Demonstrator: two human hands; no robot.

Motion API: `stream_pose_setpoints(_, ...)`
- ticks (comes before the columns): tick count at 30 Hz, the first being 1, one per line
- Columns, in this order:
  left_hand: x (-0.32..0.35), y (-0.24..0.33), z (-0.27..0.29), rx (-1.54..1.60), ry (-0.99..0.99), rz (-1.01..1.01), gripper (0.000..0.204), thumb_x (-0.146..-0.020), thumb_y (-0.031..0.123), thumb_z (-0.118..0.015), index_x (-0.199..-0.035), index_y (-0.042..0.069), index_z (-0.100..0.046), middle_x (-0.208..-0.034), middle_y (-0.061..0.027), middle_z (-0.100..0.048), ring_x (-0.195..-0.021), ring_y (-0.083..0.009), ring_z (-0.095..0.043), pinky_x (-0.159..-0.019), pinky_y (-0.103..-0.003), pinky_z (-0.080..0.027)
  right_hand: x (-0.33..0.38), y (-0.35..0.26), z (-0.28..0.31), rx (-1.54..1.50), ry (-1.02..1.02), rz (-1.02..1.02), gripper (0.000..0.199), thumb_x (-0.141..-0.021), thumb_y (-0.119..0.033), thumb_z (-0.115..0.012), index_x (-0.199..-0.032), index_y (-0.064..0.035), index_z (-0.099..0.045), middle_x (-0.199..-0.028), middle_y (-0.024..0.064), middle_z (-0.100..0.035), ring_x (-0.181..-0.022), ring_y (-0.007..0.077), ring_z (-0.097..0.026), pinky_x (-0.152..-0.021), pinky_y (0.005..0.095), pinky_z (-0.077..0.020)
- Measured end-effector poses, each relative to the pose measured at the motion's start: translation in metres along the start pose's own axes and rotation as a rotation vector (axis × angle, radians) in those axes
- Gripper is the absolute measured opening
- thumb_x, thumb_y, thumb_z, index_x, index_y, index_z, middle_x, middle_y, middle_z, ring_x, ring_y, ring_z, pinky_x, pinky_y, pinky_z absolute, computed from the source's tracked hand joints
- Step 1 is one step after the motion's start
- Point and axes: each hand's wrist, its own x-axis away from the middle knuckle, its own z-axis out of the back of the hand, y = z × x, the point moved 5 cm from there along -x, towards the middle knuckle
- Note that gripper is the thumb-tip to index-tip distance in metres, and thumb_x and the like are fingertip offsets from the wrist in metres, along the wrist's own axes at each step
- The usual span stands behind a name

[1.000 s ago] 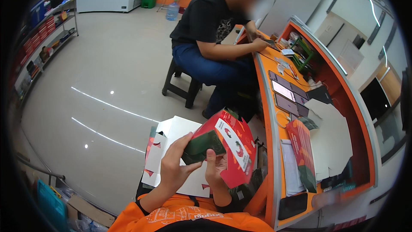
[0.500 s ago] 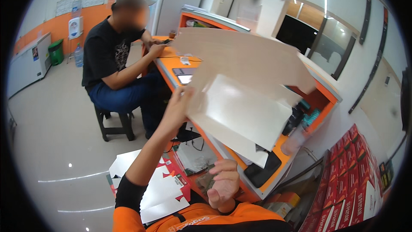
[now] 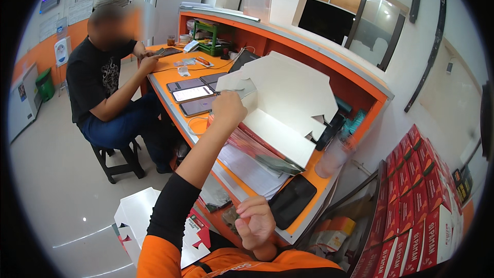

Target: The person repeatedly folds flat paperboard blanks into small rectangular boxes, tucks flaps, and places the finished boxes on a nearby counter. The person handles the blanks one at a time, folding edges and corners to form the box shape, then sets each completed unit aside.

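Observation:
My left hand (image 3: 229, 108) is closed on the left side of a partly folded cardboard box (image 3: 290, 87). White inside and red printed outside, the box rests on the orange desk, with its large back flap standing up. My right hand (image 3: 256, 222) is near my body below the desk's front edge, its fingers loosely curled and apart, with nothing seen in it. Flat white-and-red box blanks (image 3: 141, 219) lie beside my left arm, low in the view. Under the box's front edge are white papers (image 3: 247, 167), and a black phone (image 3: 293, 201) lies close to my right hand.
Several phones (image 3: 193, 93) lie on the desk left of the box. A person (image 3: 105, 72) sits on a black stool at the desk's far left end, holding a phone. Stacked red boxes (image 3: 411, 201) stand at the right. A clear plastic cup (image 3: 332, 162) is beside the box.
The cardboard box came down from the air onto the desk, and its side walls now stand folded. My left hand moved from its lower edge to its left side; my right hand's fingers curled slightly.

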Motion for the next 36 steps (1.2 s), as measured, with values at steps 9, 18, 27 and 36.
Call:
stream_pose_setpoints(9, 0.002, -0.021, -0.021, -0.059, -0.122, 0.083, 0.052, -0.066, 0.018, -0.065, -0.111, -0.004, -0.048, -0.118, -0.0220, -0.044, -0.115, -0.0367, -0.040, -0.095, -0.042, -0.034, 0.003, 0.015, -0.002, -0.085, -0.080, -0.091, 0.015, -0.075, 0.004, -0.059, -0.088, -0.0004, -0.052, -0.085, 0.0136, -0.055, -0.077, 0.0199, -0.053, -0.072, 0.0282, -0.0443)
stream_pose_setpoints(18, 0.155, -0.073, 0.048, 0.295, 0.315, -0.082, 0.060, -0.077, 0.027, -0.065, -0.127, 0.003, -0.041, -0.129, -0.0173, -0.036, -0.124, -0.0318, -0.031, -0.103, -0.042, -0.023, 0.041, 0.065, -0.034, -0.259, -0.113, -0.352, 0.029, -0.081, 0.004, -0.056, -0.106, -0.0010, -0.043, -0.089, 0.0082, -0.050, -0.078, 0.0139, -0.050, -0.073, 0.0259, -0.0418)
stream_pose_setpoints(27, 0.504, -0.301, 0.021, -0.610, 0.092, 1.094, 0.099, -0.063, 0.031, -0.078, -0.138, -0.001, -0.023, -0.133, -0.0230, -0.032, -0.120, -0.0408, -0.031, -0.102, -0.050, -0.023, 0.161, 0.142, -0.164, -0.191, -0.907, -0.838, 0.024, -0.086, -0.015, -0.059, -0.104, -0.0057, -0.047, -0.078, 0.0049, -0.055, -0.067, 0.0148, -0.055, -0.062, 0.0288, -0.0448)
stream_pose_setpoints(36, 0.492, -0.240, 0.030, -0.161, 0.224, 0.822, 0.062, -0.072, 0.019, -0.071, -0.123, -0.001, -0.043, -0.121, -0.0201, -0.048, -0.111, -0.0380, -0.045, -0.094, -0.045, -0.035, 0.243, 0.138, -0.231, 0.168, -1.323, -0.800, 0.062, -0.088, -0.057, -0.042, -0.103, 0.0032, -0.052, -0.093, 0.0216, -0.063, -0.085, 0.0362, -0.061, -0.074, 0.0390, -0.0477)
